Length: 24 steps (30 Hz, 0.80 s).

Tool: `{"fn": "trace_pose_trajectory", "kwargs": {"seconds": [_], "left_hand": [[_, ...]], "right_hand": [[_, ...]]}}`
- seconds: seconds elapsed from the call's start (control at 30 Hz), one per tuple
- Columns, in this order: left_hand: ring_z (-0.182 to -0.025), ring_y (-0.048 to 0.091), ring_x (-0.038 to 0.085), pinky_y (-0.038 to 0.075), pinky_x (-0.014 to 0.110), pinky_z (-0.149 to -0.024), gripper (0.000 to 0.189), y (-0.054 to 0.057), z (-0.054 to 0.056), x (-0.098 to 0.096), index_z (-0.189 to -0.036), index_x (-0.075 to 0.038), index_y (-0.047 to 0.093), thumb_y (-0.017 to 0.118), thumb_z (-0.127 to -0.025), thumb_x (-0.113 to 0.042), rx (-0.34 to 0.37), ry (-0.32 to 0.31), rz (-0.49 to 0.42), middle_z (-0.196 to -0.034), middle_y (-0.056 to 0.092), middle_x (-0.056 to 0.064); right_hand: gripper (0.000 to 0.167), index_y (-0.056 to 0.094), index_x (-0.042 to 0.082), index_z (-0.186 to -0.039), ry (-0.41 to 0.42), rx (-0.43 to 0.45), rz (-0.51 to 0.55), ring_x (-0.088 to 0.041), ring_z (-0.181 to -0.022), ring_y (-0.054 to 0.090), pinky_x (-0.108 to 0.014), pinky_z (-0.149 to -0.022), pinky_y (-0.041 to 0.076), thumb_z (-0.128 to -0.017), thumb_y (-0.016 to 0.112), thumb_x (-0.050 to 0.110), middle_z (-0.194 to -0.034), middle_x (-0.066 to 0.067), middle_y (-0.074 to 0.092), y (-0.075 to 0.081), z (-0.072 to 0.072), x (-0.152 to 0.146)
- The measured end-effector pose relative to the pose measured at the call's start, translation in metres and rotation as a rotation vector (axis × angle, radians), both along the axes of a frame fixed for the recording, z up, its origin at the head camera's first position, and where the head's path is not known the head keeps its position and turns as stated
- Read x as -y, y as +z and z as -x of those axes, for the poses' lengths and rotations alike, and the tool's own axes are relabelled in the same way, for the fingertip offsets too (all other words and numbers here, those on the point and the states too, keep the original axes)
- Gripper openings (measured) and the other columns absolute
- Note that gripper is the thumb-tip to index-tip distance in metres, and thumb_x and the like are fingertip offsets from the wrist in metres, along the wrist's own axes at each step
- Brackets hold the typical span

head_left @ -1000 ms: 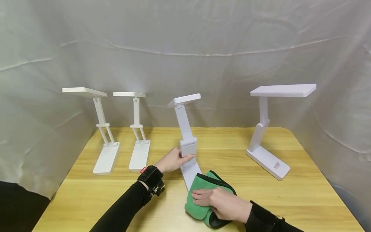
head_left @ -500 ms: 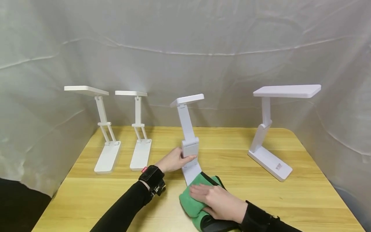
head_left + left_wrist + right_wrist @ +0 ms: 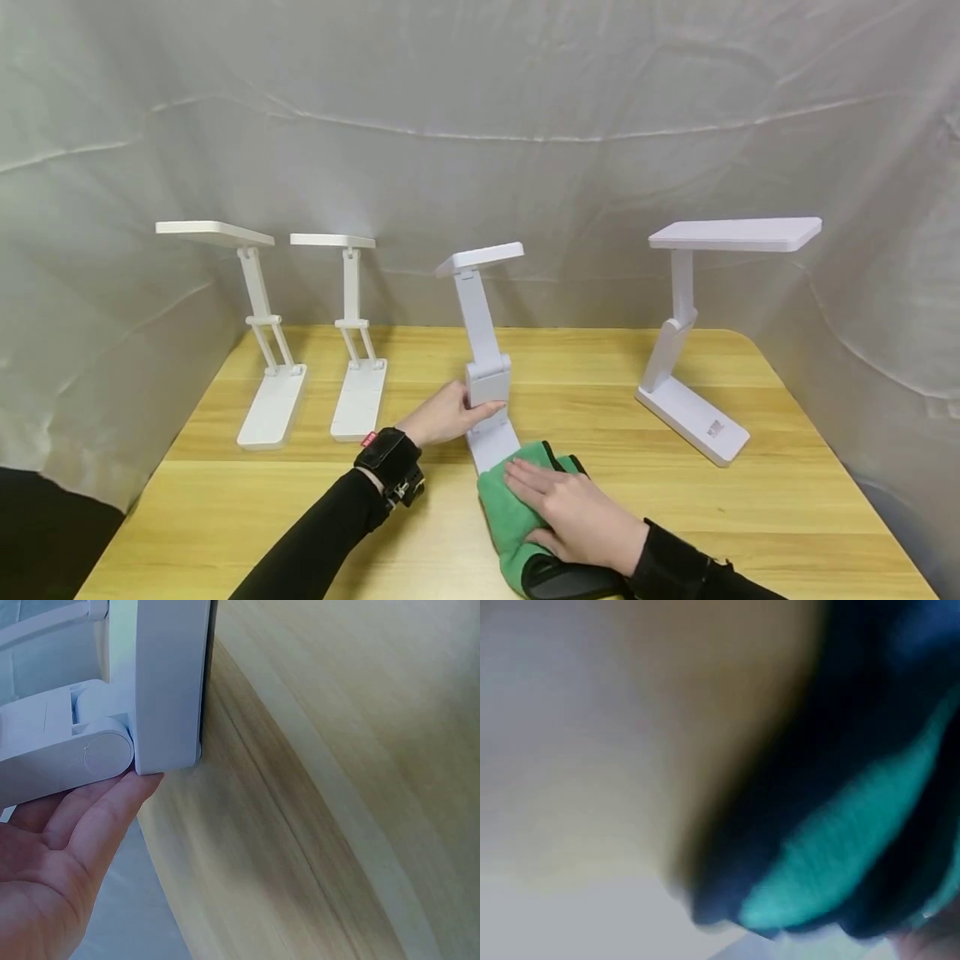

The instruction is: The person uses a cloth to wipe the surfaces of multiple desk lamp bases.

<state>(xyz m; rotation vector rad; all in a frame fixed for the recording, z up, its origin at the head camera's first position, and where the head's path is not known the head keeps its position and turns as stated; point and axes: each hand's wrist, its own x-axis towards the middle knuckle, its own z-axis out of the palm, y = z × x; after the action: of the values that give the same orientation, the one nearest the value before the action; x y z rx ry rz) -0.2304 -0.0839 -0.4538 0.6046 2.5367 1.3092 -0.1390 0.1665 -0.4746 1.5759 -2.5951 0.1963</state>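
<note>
A white folding desk lamp (image 3: 478, 321) stands in the middle of the table, its head unfolded and its base pointing toward me. My left hand (image 3: 444, 414) grips the lamp's lower arm, thumb across the front. The left wrist view shows those fingers (image 3: 105, 810) under the hinge, at the end of the base. On the near part of the base lies a green cloth (image 3: 498, 512) with black edging, hiding that end. My right hand (image 3: 573, 515) presses on the cloth with straight fingers. Blurred folds of the cloth (image 3: 840, 840) fill part of the right wrist view.
Two more white lamps, one at the far left (image 3: 273, 404) and one beside it (image 3: 360, 400), stand unfolded. Another lamp (image 3: 693, 417) stands at the right, its wide head overhanging. Grey fabric (image 3: 480, 167) hangs behind the wooden table (image 3: 247, 517).
The right hand has rubbed the cloth over the lamp base, first to the left, then slightly back right and upward. Its fingers now lie flatter. The left hand keeps its hold on the lamp.
</note>
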Motion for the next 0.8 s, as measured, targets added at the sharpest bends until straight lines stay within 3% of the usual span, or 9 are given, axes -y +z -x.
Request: {"fn": "trace_pose_trajectory", "kwargs": {"seconds": [0.13,0.23,0.3,0.37,0.47,0.53,0.67,0.8], "left_hand": [[-0.106,0.07,0.025,0.06,0.037,-0.09,0.038,0.0,0.0,0.0,-0.125,-0.006,0.065,0.063,-0.099,-0.034,0.002,-0.013,-0.007,-0.119,0.073,0.015],[-0.108,0.07,0.026,0.059,0.039,-0.092,0.038,0.001,0.0,0.001,-0.126,-0.007,0.064,0.063,-0.099,-0.034,0.015,-0.008,-0.012,-0.12,0.072,0.015],[-0.108,0.07,0.026,0.059,0.038,-0.093,0.037,0.001,0.0,0.001,-0.125,-0.008,0.064,0.063,-0.099,-0.034,0.023,-0.002,-0.012,-0.12,0.072,0.014],[-0.106,0.07,0.025,0.06,0.038,-0.091,0.037,0.001,0.0,0.001,-0.124,-0.007,0.065,0.063,-0.099,-0.034,0.021,0.001,-0.017,-0.118,0.073,0.014],[-0.103,0.071,0.024,0.06,0.035,-0.088,0.036,0.0,0.0,0.001,-0.122,-0.006,0.066,0.063,-0.099,-0.034,0.011,-0.003,-0.02,-0.116,0.074,0.014],[-0.102,0.071,0.024,0.06,0.035,-0.087,0.036,0.001,0.0,0.0,-0.121,-0.006,0.066,0.064,-0.099,-0.034,0.01,-0.001,-0.027,-0.116,0.074,0.014],[-0.103,0.071,0.023,0.06,0.035,-0.088,0.037,0.001,-0.001,0.0,-0.121,-0.007,0.066,0.063,-0.099,-0.036,0.016,0.004,-0.012,-0.116,0.074,0.013],[-0.104,0.07,0.024,0.06,0.037,-0.09,0.038,0.001,-0.001,0.001,-0.122,-0.007,0.066,0.064,-0.098,-0.037,0.024,0.002,0.004,-0.117,0.073,0.014]], "right_hand": [[0.06,0.058,0.006,-0.14,0.068,0.078,0.031,-0.026,-0.131,0.06,-0.037,-0.098,0.058,-0.084,0.077,0.006,-0.142,-0.013,0.062,0.004,-0.001,-0.005],[0.064,0.063,0.011,-0.137,0.087,0.155,0.036,-0.022,-0.129,0.062,-0.039,-0.098,0.058,-0.077,0.073,-0.01,-0.139,-0.007,0.065,0.01,0.001,-0.01],[0.062,0.064,0.012,-0.136,0.074,0.174,0.029,-0.021,-0.129,0.062,-0.039,-0.1,0.057,-0.078,0.074,-0.009,-0.138,-0.005,0.066,0.012,0.001,-0.009],[0.057,0.061,0.009,-0.138,0.043,0.153,0.004,-0.022,-0.132,0.06,-0.038,-0.102,0.056,-0.083,0.077,0.004,-0.141,-0.008,0.063,0.012,-0.001,-0.003],[0.064,0.055,0.003,-0.142,-0.006,0.092,-0.037,-0.027,-0.135,0.057,-0.037,-0.104,0.055,-0.087,0.079,0.025,-0.146,-0.015,0.058,0.01,-0.006,0.009],[0.067,0.053,0.001,-0.143,-0.025,0.073,-0.044,-0.029,-0.136,0.056,-0.037,-0.104,0.054,-0.088,0.078,0.03,-0.147,-0.017,0.057,0.01,-0.008,0.014],[0.055,0.06,0.004,-0.137,0.014,0.115,0.014,-0.026,-0.131,0.061,-0.038,-0.1,0.057,-0.085,0.078,0.007,-0.141,-0.015,0.063,0.01,-0.007,0.008],[0.058,0.065,0.009,-0.134,0.058,0.209,0.078,-0.022,-0.127,0.064,-0.039,-0.098,0.058,-0.08,0.071,-0.011,-0.136,-0.01,0.067,0.009,-0.005,-0.005]]}}
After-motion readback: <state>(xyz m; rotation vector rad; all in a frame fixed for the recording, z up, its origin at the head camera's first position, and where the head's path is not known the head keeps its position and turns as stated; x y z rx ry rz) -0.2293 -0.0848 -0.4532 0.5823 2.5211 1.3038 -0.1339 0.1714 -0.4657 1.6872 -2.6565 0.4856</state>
